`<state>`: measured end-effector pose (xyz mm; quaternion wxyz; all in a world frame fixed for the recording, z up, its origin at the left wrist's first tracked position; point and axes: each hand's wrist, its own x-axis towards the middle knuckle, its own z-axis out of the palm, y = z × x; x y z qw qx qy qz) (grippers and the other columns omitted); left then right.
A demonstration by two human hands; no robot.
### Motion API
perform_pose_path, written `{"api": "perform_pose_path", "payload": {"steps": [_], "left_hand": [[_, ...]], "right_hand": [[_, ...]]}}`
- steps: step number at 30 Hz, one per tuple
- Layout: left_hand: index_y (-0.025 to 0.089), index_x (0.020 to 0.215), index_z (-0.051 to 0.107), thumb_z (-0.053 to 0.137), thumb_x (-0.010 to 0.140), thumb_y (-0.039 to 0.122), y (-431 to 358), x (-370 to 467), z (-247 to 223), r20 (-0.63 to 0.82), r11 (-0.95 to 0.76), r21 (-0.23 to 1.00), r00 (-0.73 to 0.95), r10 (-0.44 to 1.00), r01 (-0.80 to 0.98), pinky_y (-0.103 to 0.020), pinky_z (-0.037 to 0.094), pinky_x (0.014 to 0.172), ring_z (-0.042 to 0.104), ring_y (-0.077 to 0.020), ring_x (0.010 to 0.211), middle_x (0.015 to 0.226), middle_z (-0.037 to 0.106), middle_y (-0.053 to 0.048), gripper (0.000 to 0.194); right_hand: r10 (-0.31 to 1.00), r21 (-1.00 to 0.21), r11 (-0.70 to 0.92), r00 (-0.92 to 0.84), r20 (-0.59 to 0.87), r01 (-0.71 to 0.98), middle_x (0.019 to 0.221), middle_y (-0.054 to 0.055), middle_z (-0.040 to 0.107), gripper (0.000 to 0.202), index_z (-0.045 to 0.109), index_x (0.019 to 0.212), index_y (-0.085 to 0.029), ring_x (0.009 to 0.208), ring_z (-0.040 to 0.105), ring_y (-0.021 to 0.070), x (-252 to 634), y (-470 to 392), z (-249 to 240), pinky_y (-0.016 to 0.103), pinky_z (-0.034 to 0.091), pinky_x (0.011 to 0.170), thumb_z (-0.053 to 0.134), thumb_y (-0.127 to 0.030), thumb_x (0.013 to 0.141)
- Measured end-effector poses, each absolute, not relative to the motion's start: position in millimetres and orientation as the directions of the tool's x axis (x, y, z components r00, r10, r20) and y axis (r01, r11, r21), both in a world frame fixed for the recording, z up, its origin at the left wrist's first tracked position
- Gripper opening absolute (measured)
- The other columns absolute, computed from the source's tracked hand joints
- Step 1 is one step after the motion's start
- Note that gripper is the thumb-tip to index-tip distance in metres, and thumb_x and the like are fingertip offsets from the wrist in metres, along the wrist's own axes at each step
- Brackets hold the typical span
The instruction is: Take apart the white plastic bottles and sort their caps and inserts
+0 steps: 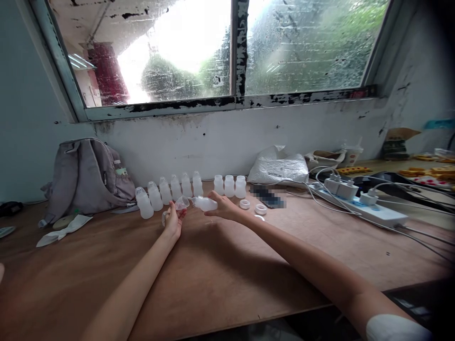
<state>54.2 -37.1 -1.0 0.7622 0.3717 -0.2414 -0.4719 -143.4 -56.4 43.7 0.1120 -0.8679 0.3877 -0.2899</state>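
My left hand (173, 220) is closed round a clear, cup-like cap (182, 203), its open end turned right. My right hand (223, 207) grips a frosted white baby bottle (207, 204) lying sideways in the air, its narrower end pointing at the cap with a small gap between them. Part of a white ring-like thing (164, 218) shows beside the left hand; whether it is held, I cannot tell. Behind, several similar bottles with clear caps (165, 191) stand in a row. Three bottles without caps (229, 186) stand behind my right hand. White rings (260, 209) lie right of it.
A grey backpack (87, 175) leans on the wall at left, near a white cloth strip (64, 231). A silvery bag (279, 166) and a partly blurred phone (268, 196) lie toward the right. Beyond them is a power strip (373, 211) with chargers and cables.
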Motion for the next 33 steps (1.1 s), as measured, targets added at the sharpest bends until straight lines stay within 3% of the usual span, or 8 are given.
{"api": "perform_pose_path", "payload": {"steps": [7,12,23,29,33], "left_hand": [[0.018,0.072,0.051,0.055,0.064,0.058,-31.1,49.3,-4.7,0.242,0.345,0.909,0.38,-0.893,0.233,-0.023,0.044,0.057,0.055,-0.0105,0.054,0.06,0.055,0.002,0.041],[0.019,0.082,0.055,0.051,0.066,0.06,-31.2,45.2,-8.1,0.271,0.351,0.926,0.402,-0.875,0.138,-0.022,0.044,0.05,0.052,-0.0109,0.054,0.067,0.055,0.0,0.044],[0.018,0.079,0.062,0.042,0.071,0.061,-31.6,45.4,-9.6,0.324,0.356,0.934,0.356,-0.877,0.025,-0.023,0.042,0.049,0.051,-0.0135,0.055,0.067,0.058,-0.003,0.048],[0.016,0.078,0.06,0.036,0.076,0.059,-30.8,44.7,-9.9,0.319,0.336,0.942,0.353,-0.88,-0.014,-0.027,0.043,0.05,0.053,-0.0176,0.063,0.073,0.059,-0.006,0.049],[0.017,0.08,0.058,0.03,0.08,0.057,-27.9,44.3,-8.0,0.366,0.36,0.93,0.313,-0.876,-0.08,-0.027,0.043,0.048,0.051,-0.0147,0.054,0.07,0.057,-0.005,0.049]], "right_hand": [[-0.691,-0.237,-0.712,0.598,0.406,-0.661,0.098,0.005,0.06,0.055,0.043,0.106,-0.023,0.081,0.058,0.0212,-140.2,-51.2,41.6,0.024,0.039,0.059,0.069,-0.036,0.06],[-0.655,-0.18,-0.739,0.63,0.416,-0.649,0.1,0.005,0.06,0.057,0.044,0.109,-0.024,0.085,0.058,0.0223,-138.8,-49.5,40.0,0.025,0.041,0.061,0.069,-0.037,0.059],[-0.644,-0.244,-0.758,0.638,0.422,-0.604,0.104,0.006,0.06,0.058,0.05,0.112,-0.022,0.092,0.057,0.0235,-141.2,-55.6,40.5,0.028,0.042,0.073,0.067,-0.044,0.061],[-0.642,-0.277,-0.765,0.664,0.383,-0.581,0.104,0.007,0.061,0.06,0.05,0.115,-0.023,0.092,0.057,0.0253,-144.2,-53.1,43.8,0.029,0.043,0.072,0.06,-0.053,0.064],[-0.606,-0.284,-0.796,0.695,0.388,-0.535,0.104,0.007,0.061,0.06,0.05,0.116,-0.022,0.092,0.057,0.0253,-144.6,-53.1,44.5,0.029,0.043,0.073,0.059,-0.053,0.065]]}}
